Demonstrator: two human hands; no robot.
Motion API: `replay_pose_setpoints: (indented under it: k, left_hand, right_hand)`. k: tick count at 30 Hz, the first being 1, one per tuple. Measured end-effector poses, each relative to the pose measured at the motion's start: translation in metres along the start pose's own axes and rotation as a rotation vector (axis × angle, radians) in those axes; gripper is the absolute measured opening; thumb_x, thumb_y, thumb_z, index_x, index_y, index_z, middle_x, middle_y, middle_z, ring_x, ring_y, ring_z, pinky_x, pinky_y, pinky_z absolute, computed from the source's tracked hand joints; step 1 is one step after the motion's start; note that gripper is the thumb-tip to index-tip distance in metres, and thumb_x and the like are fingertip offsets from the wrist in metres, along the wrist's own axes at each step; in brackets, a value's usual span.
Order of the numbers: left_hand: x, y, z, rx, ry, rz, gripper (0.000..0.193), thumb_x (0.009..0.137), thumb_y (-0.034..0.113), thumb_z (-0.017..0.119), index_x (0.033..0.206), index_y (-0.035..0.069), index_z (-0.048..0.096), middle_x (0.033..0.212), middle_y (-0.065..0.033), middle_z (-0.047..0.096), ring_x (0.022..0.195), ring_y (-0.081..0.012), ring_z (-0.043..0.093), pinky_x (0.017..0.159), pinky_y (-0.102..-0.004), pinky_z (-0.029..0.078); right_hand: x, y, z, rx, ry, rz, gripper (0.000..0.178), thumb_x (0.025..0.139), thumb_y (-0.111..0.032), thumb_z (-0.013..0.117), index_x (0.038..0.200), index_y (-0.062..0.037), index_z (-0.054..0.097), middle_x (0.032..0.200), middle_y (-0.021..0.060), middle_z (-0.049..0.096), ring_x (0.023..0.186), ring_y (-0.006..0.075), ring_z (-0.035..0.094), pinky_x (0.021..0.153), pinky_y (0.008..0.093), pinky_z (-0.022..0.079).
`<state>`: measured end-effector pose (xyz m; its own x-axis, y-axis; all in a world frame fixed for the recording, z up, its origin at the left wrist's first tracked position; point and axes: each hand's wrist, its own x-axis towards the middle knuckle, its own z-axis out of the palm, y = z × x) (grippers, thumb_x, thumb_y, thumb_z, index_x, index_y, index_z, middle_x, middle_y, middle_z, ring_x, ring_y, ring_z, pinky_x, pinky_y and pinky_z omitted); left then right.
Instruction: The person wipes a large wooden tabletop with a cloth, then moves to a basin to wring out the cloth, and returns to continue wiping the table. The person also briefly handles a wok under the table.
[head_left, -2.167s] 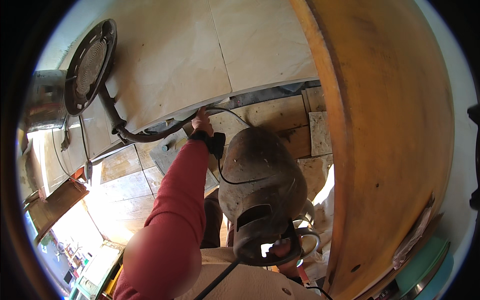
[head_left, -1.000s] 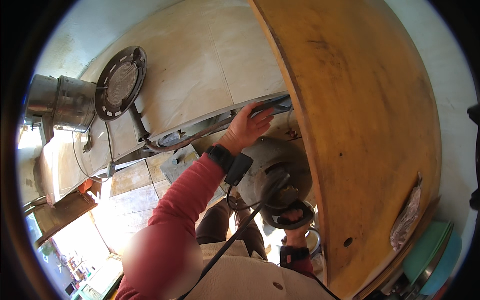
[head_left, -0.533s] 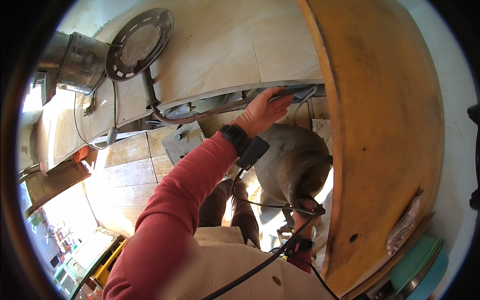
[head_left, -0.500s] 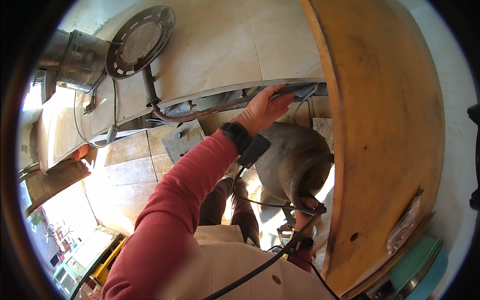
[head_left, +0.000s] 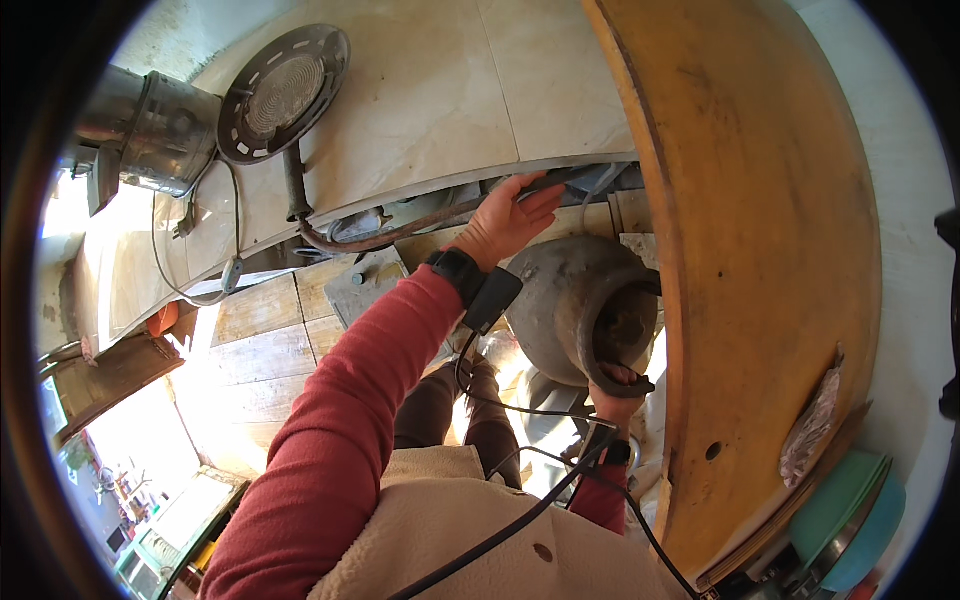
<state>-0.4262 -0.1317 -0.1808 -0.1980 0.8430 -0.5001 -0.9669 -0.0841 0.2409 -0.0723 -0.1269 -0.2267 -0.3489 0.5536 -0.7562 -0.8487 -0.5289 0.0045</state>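
A dark grey gas cylinder (head_left: 560,300) leans under the counter, its round collar (head_left: 588,335) tipped toward the right. My right hand (head_left: 617,396) has its fingers wrapped over the near rim of that collar. Higher up, my left hand (head_left: 508,222) is stretched out with its fingers extended, just beside a brown hose (head_left: 405,233) running along the counter's edge; whether it touches the hose is hard to tell. That hose leads to a round gas burner (head_left: 285,92) on the counter. The cylinder's valve does not show.
The tiled counter (head_left: 430,80) spans the far side, with a metal cylindrical vessel (head_left: 178,130) and a cable at left. A large wooden board (head_left: 770,250) stands close on the right. Below the counter lies a grey metal plate (head_left: 368,285). Green basins (head_left: 835,515) sit lower right.
The cylinder's collar has turned and lifted a little, so more of its opening shows. My right hand has risen with it. My left hand has shifted slightly left and down.
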Motion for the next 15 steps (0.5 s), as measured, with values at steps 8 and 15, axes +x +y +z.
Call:
replay_pose_setpoints:
  k: [8, 15]
  left_hand:
    - [0.002, -0.005, -0.007, -0.001, 0.086, -0.013, 0.037, 0.096, 0.029, 0.047, 0.129, 0.012, 0.047, 0.136, -0.0153, 0.05, 0.129, -0.0315, 0.041, 0.109, -0.0429, 0.029]
    - [0.0, -0.01, -0.015, 0.003, 0.132, -0.044, 0.033, 0.094, 0.028, 0.049, 0.124, 0.012, 0.052, 0.134, -0.0145, 0.051, 0.128, -0.0329, 0.042, 0.107, -0.0423, 0.031]
  right_hand:
    - [0.015, -0.013, -0.023, -0.084, -0.212, 0.063, 0.026, 0.081, -0.031, 0.052, 0.063, -0.02, 0.037, 0.052, -0.0053, 0.035, 0.059, 0.0144, 0.044, 0.07, 0.0335, 0.039]
    - [0.003, 0.0, 0.007, -0.039, 0.01, 0.025, 0.03, 0.081, -0.032, 0.052, 0.06, -0.0193, 0.036, 0.051, -0.0051, 0.035, 0.049, 0.015, 0.041, 0.072, 0.0377, 0.042]
